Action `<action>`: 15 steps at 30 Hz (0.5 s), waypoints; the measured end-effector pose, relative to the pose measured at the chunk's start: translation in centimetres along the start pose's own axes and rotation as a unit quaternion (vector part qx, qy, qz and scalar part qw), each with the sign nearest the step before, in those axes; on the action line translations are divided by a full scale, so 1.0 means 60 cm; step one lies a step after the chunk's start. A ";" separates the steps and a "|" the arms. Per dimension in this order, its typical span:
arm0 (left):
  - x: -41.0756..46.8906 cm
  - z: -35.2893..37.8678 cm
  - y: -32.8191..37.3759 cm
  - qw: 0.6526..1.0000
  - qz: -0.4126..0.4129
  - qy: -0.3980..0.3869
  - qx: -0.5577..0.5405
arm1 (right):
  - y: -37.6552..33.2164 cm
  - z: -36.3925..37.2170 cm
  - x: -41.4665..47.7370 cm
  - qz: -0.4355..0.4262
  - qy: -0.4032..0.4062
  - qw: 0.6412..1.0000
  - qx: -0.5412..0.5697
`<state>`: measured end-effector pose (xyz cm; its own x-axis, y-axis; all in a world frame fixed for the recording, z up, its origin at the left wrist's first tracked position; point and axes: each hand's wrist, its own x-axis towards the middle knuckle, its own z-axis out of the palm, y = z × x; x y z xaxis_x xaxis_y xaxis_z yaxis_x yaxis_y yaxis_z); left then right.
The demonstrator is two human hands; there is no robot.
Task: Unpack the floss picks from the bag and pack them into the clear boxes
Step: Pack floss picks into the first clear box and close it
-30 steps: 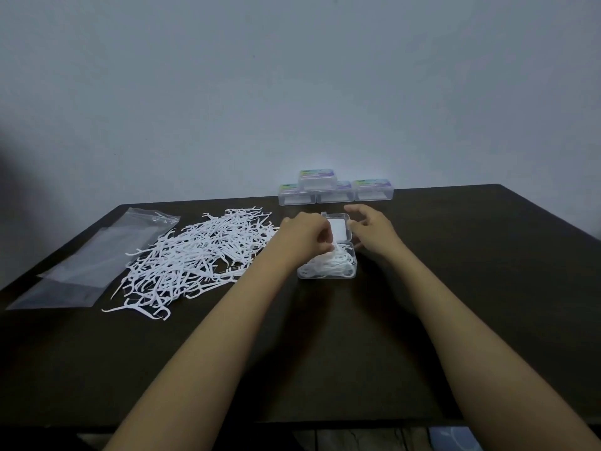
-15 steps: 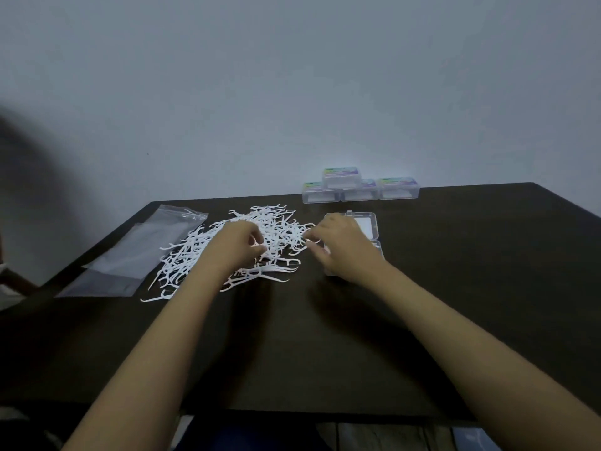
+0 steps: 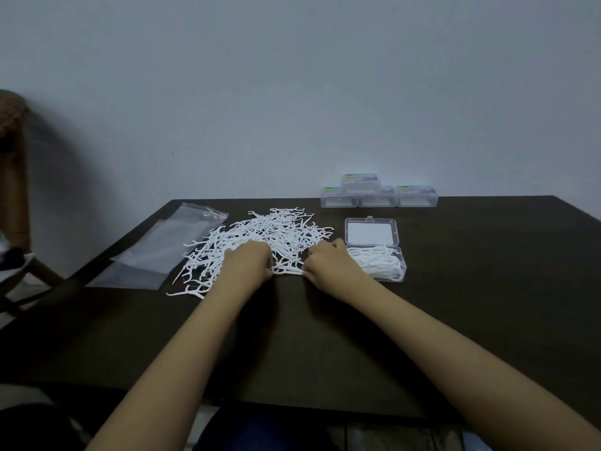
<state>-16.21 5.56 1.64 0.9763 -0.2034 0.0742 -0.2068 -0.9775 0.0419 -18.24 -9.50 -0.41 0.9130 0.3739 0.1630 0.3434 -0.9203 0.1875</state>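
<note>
- A small clear plastic box with a hinged lid (image 3: 374,249) lies open on the dark wooden table (image 3: 471,304), just right of the right hand (image 3: 328,265).
- Its lid is folded back flat on the far side, with a white rectangular panel showing through it.
- The near half of this open box holds a loose bundle of white floss picks, lying mostly lengthwise and filling much of the tray.
- Most of the task's picks are outside any box, in a big loose heap of white plastic floss picks (image 3: 270,236) spread on the table to the left of the open box.
- A flat clear plastic zip bag (image 3: 162,252) lies left of the heap, with its zip end pointing away and its right edge touching the outermost picks.
- Four closed clear boxes with coloured labels (image 3: 379,193) sit at the table's far edge against the wall, three in a row and one on top. I cannot make out what is in them.
- The left hand (image 3: 248,265) rests on the near edge of the heap with its fingers curled down into the picks. Its back hides whether it grips any.
- The right hand has its fingers bent at the end of a few picks lying between the two hands. I cannot tell whether it pinches them.
</note>
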 end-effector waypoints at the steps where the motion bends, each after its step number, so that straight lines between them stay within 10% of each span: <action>1: -0.002 0.001 0.007 0.999 0.002 0.005 0.037 | 0.001 -0.001 0.000 0.003 0.007 1.000 -0.002; 11: -0.018 0.003 0.037 0.978 0.041 0.046 0.200 | 0.007 0.002 -0.004 0.054 0.130 0.990 -0.032; 15: -0.022 -0.008 0.039 0.977 0.066 0.061 0.194 | 0.043 -0.031 -0.009 0.082 0.086 0.986 0.115</action>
<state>-18.00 3.59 2.11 0.9230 -0.3438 0.1730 -0.2672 -0.8958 -0.3551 -18.26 -11.86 1.77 0.9164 0.2128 0.3390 0.2523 -0.9646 -0.0764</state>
